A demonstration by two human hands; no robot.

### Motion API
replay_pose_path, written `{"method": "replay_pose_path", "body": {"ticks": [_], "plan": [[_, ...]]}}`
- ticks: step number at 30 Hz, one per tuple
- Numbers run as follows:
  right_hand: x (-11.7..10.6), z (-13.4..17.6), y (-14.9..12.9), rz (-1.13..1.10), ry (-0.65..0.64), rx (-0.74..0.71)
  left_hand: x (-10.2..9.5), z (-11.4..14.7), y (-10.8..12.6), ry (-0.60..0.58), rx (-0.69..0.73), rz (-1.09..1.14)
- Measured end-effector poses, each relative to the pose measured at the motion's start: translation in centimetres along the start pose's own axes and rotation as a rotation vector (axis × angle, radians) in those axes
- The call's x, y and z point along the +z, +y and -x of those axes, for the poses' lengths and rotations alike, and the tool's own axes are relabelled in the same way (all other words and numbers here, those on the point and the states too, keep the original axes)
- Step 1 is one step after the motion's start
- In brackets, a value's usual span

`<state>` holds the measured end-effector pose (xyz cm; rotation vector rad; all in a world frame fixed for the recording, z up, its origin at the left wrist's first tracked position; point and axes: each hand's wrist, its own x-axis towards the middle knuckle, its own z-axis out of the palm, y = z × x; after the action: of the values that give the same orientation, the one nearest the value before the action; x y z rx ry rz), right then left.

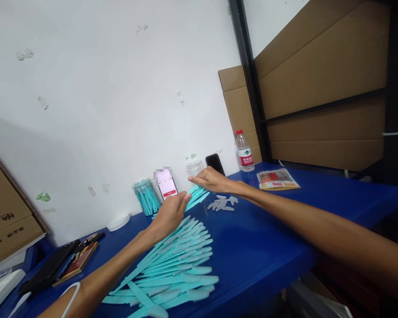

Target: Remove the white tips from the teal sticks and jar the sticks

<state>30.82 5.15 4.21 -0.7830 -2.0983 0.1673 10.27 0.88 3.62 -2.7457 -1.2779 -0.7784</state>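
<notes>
My left hand is closed around a bunch of teal eyebrow razors, whose ends stick out on both sides of it. My right hand is closed at the upper right edge of that bunch; its lower fingers are partly hidden. Below my hands, a large fanned pile of teal eyebrow razors with pale translucent covers lies on the blue table. Several loose translucent covers lie beneath my right wrist. A clear jar stands right behind my right hand.
A clear container packed with teal razors and a lit phone stand against the wall. Farther right are a dark phone, a water bottle and a snack packet. A white lid and a black case lie left.
</notes>
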Motion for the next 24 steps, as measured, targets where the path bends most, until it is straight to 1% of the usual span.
{"method": "replay_pose_path", "body": {"ticks": [4, 6, 8, 10, 11, 12, 14, 15, 17, 19, 20, 22, 24], "plan": [[0.2, -0.4, -0.3, 0.029, 0.025, -0.037, -0.7, -0.1, -0.1, -0.017, -0.006, 0.003], [0.5, -0.6, -0.4, 0.013, 0.037, -0.045, -0.9, -0.2, 0.0, -0.026, -0.004, 0.008], [0.2, -0.7, -0.3, -0.011, 0.039, -0.046, -1.2, -0.2, -0.1, -0.038, -0.005, 0.016], [-0.8, -0.7, 0.3, -0.03, 0.086, 0.025, -1.5, 0.2, -0.7, -0.044, -0.014, 0.018], [-1.7, -0.5, 0.8, -0.032, 0.127, 0.088, -1.7, 0.6, -1.3, -0.04, -0.022, 0.009], [-2.6, -0.3, 1.4, -0.028, 0.189, 0.182, -1.9, 1.0, -2.0, -0.03, -0.032, -0.003], [-4.3, 0.3, 2.9, 0.033, 0.229, 0.304, -2.4, 1.9, -3.7, -0.001, -0.048, -0.041], [-4.8, 0.6, 3.7, 0.077, 0.216, 0.335, -2.6, 2.3, -4.5, 0.009, -0.055, -0.054], [-4.7, 1.1, 4.9, 0.139, 0.073, 0.371, -2.9, 2.8, -5.5, 0.012, -0.059, -0.068], [-3.5, 1.6, 5.5, 0.207, -0.113, 0.349, -3.0, 2.9, -5.9, 0.012, -0.051, -0.049], [-2.7, 1.9, 5.5, 0.238, -0.193, 0.313, -2.9, 2.8, -5.8, 0.009, -0.049, -0.025], [-1.2, 2.4, 5.1, 0.28, -0.297, 0.228, -2.7, 2.6, -5.4, -0.006, -0.063, 0.049], [-0.4, 2.9, 4.3, 0.307, -0.338, 0.173, -2.5, 2.4, -5.0, -0.032, -0.094, 0.14]]}}
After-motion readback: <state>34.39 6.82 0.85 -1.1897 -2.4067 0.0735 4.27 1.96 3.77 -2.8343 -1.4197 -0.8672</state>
